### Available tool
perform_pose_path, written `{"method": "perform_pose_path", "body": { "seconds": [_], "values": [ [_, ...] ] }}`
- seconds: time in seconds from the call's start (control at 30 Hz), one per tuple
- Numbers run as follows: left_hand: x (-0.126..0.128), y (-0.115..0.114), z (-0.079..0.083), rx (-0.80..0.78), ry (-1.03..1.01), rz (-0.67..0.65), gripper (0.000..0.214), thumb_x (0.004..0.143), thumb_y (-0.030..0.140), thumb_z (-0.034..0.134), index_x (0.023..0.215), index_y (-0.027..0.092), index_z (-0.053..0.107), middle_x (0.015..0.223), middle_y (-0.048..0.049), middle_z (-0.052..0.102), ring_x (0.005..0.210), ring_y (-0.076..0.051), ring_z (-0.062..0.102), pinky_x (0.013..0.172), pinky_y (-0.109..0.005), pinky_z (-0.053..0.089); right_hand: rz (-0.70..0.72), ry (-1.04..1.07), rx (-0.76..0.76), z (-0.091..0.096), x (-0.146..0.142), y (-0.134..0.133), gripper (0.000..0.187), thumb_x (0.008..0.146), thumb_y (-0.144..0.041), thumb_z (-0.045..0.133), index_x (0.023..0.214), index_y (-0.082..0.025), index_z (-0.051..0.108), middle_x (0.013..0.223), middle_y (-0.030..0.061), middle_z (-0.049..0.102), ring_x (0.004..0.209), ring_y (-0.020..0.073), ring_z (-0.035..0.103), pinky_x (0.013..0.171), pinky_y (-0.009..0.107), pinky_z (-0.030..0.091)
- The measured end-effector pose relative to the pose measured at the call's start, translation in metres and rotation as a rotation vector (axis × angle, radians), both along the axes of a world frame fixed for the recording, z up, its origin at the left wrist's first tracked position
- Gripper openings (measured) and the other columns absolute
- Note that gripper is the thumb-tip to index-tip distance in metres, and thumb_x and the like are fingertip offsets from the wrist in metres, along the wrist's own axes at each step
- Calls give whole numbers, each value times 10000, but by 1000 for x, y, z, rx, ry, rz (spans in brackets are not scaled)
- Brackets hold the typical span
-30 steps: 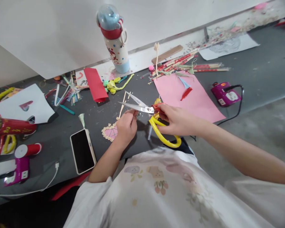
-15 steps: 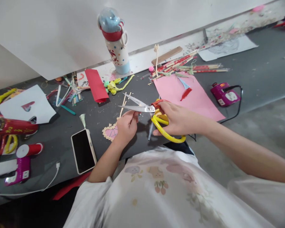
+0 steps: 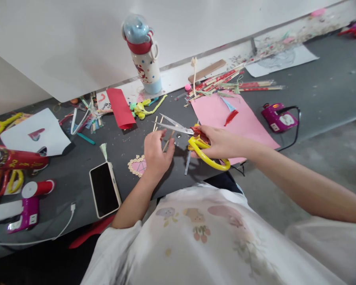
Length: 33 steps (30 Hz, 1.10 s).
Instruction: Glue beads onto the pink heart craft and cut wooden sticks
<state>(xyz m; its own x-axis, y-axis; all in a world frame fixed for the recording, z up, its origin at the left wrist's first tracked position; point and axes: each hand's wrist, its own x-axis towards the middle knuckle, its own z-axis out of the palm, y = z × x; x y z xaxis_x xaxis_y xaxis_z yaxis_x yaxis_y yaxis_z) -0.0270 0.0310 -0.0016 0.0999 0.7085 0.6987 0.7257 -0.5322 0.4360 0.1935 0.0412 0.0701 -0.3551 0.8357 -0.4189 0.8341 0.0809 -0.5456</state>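
Note:
My right hand (image 3: pixel 218 142) grips scissors (image 3: pixel 200 144) with red and yellow handles. Their blades are apart and point left, toward my left hand (image 3: pixel 157 150). Between the thumb and curled fingers of my left hand is a thin wooden stick (image 3: pixel 167 141), partly hidden. More thin sticks (image 3: pixel 156 123) show just beyond those fingers. A pink heart (image 3: pixel 137 165) edged with small beige pieces lies on the table, partly covered by my left hand. Below the scissors lies a translucent strip (image 3: pixel 188 163).
A bottle (image 3: pixel 145 59) stands at the back. Pink paper (image 3: pixel 234 118) and a purple glue gun (image 3: pixel 279 117) lie right. A phone (image 3: pixel 105 189), red thread spool (image 3: pixel 38 189), another purple glue gun (image 3: pixel 29 211) and red can (image 3: pixel 17 157) are left. Yellow pipe cleaners (image 3: pixel 144 109) lie behind my hands.
My left hand has loosened from a tight pinch and turned, its fingers reaching farther forward; the stick beside its thumb now shows. The scissors have shifted slightly, with their blades a little closer together.

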Motion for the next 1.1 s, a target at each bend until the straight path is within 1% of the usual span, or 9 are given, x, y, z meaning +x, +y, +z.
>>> {"method": "perform_pose_path", "body": {
  "seconds": [0.07, 0.13, 0.2, 0.27, 0.47, 0.6, 0.8, 0.9, 1.1],
  "values": [
    [0, -3, 3, 158, 70, -37, 230, 884, 300, 600, 1061, 154, 585, 874, -75, 654, 832, -170, 613, 746, -302, 493, 13, 3, -41, 0, 1, 1, 568, 748, -675, 601, 1031, -195, 496, 906, 56, 655, 731, 193, 607, 608, 274, 411],
    [1, -7, 4, 273, 150, -180, 226, 872, 272, 617, 1070, 168, 586, 830, -54, 659, 776, -156, 621, 723, -285, 491, 27, 27, -84, -1, 1, 2, 517, 790, -657, 557, 1015, -194, 503, 848, 34, 631, 696, 173, 573, 589, 267, 396],
    [3, -11, 5, 336, 223, -336, 279, 876, 282, 615, 1126, 161, 588, 801, -46, 663, 725, -142, 619, 696, -265, 485, 43, 73, -111, -2, 0, 2, 496, 810, -664, 524, 963, -192, 517, 797, 16, 594, 666, 152, 523, 573, 261, 379],
    [6, -14, 5, 350, 237, -410, 326, 888, 302, 603, 1174, 145, 583, 770, -39, 661, 693, -138, 613, 689, -259, 483, 58, 143, -134, -2, -1, 2, 494, 828, -677, 488, 903, -190, 530, 777, 6, 563, 663, 139, 483, 573, 258, 372],
    [11, -16, 13, 310, 154, -400, 191, 891, 263, 625, 1043, 152, 594, 726, -28, 667, 626, -126, 583, 626, -248, 457, -24, 288, -242, -3, -4, 1, 509, 905, -649, 372, 1000, -207, 606, 889, 18, 622, 772, 155, 534, 668, 271, 416],
    [13, -17, 14, 330, 145, -395, 148, 933, 278, 555, 1018, 161, 585, 681, -17, 644, 607, -128, 574, 604, -246, 450, 17, 237, -211, -3, -8, 0, 508, 902, -660, 380, 943, -204, 602, 900, 30, 651, 799, 171, 571, 685, 281, 426],
    [15, -18, 8, 333, 145, -375, 88, 927, 206, 530, 997, 169, 570, 656, -10, 626, 592, -128, 564, 599, -243, 442, 60, 128, -139, -5, -11, -2, 512, 835, -705, 461, 846, -202, 555, 788, 15, 629, 683, 157, 544, 604, 273, 384],
    [15, -17, 7, 330, 146, -393, 101, 949, 212, 486, 991, 164, 564, 644, -16, 623, 578, -132, 543, 585, -247, 433, 69, 123, -126, -7, -11, -2, 536, 840, -723, 428, 845, -198, 537, 785, 26, 632, 679, 159, 550, 595, 273, 385],
    [16, -18, 5, 315, 158, -401, 74, 928, 207, 544, 986, 164, 561, 632, 0, 589, 568, -123, 540, 581, -241, 408, 72, 92, -113, -7, -12, -4, 506, 871, -690, 399, 851, -197, 513, 797, 43, 645, 676, 165, 564, 587, 275, 390]
  ]
}}
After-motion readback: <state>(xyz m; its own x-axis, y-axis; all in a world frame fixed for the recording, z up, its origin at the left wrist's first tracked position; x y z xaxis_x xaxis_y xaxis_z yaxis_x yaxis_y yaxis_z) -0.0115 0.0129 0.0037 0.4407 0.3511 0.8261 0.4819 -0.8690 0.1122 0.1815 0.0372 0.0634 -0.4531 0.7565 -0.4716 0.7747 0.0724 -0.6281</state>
